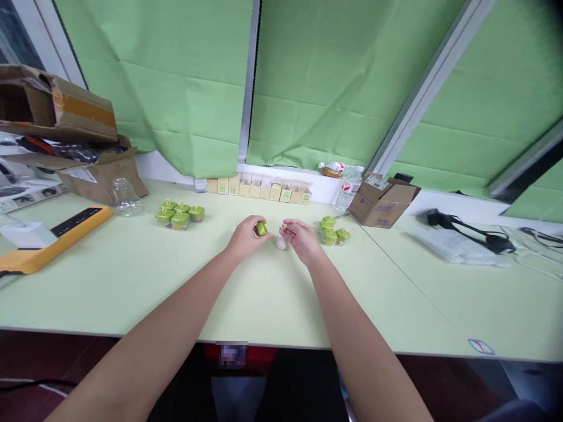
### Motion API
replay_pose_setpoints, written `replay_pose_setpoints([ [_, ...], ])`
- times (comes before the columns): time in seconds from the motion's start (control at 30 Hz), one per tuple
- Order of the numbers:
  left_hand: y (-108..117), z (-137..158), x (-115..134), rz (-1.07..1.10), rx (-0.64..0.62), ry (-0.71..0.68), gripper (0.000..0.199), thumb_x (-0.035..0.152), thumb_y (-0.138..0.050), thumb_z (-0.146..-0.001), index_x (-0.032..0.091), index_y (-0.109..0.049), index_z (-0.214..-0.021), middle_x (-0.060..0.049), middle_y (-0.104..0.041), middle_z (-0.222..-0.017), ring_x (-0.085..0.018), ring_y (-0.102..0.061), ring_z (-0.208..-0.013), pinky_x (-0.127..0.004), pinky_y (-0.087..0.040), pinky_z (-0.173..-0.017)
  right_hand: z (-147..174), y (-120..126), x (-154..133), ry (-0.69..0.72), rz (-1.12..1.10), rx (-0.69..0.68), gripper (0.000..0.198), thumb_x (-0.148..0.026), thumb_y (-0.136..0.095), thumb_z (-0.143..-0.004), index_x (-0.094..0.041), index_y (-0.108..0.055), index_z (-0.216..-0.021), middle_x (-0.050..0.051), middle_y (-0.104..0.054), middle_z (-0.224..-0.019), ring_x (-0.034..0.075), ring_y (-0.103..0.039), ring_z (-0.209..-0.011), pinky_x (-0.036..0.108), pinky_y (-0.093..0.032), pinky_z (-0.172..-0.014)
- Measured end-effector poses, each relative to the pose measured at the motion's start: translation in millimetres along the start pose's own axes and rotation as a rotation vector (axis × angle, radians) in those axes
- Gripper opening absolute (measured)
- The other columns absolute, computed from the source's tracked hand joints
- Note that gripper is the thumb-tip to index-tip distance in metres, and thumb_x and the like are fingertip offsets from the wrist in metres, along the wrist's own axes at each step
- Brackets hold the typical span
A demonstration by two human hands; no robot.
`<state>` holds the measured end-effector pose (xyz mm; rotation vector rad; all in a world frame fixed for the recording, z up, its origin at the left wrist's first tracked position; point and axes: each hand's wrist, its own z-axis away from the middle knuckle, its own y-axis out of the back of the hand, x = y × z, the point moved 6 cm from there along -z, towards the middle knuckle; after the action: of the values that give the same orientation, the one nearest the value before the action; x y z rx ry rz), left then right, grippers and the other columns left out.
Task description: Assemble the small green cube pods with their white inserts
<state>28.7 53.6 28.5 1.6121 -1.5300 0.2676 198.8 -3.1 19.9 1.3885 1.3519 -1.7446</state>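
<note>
My left hand (246, 237) is closed around a small green-lidded container (261, 228), tipped so its green lid faces right. Opposite it, my right hand (301, 237) pinches a tiny yellowish piece (284, 225) between thumb and fingers; its exact kind is too small to make out. Below the gap between the hands lies a small pale pink round object (281, 243) on the table. Just right of my right hand stands a group of clear containers with green lids (329, 235). A similar group of green-lidded containers (180, 219) stands to the left, with yellowish loops on top.
Small cream-coloured boxes (265, 189) line the back of the table (272, 299). Cardboard boxes stand at the left (101, 176) and back right (382, 202). A yellow power strip (57, 246) and a clear glass vessel (126, 199) are on the left; black cables (475, 231) lie right.
</note>
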Motion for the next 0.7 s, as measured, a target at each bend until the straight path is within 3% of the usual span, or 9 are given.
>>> replay_pose_setpoints([
  [0.3,-5,-2,-9,0.024,-0.017,0.003,0.047,0.029,-0.076,-0.072,0.021,-0.063,-0.116,-0.006,-0.065,-0.108,-0.015,-0.062,-0.08,-0.032,-0.055,-0.076,-2,0,7,0.0,0.136,0.026,0.028,-0.021,-0.083,-0.061,-0.018,-0.064,-0.082,0.005,-0.069,-0.078,0.017,-0.068,-0.071,0.032,-0.058,-0.072],
  [0.6,-10,-2,-14,0.033,-0.065,-0.009,0.043,0.023,-0.075,-0.072,0.022,-0.064,-0.114,-0.007,-0.062,-0.112,-0.018,-0.063,-0.092,-0.034,-0.056,-0.08,-8,10,0,0.157,0.476,0.163,0.032,-0.05,-0.07,-0.076,-0.018,-0.062,-0.077,0.004,-0.063,-0.076,0.014,-0.059,-0.059,0.026,-0.046,-0.049],
  [0.7,-10,-1,-12,0.031,-0.068,0.008,0.043,0.021,-0.075,-0.071,0.021,-0.064,-0.113,-0.007,-0.061,-0.111,-0.017,-0.063,-0.09,-0.033,-0.056,-0.08,-7,8,2,0.158,0.519,0.141,0.029,-0.048,-0.067,-0.077,-0.02,-0.06,-0.081,0.003,-0.064,-0.077,0.012,-0.057,-0.054,0.025,-0.043,-0.046],
])
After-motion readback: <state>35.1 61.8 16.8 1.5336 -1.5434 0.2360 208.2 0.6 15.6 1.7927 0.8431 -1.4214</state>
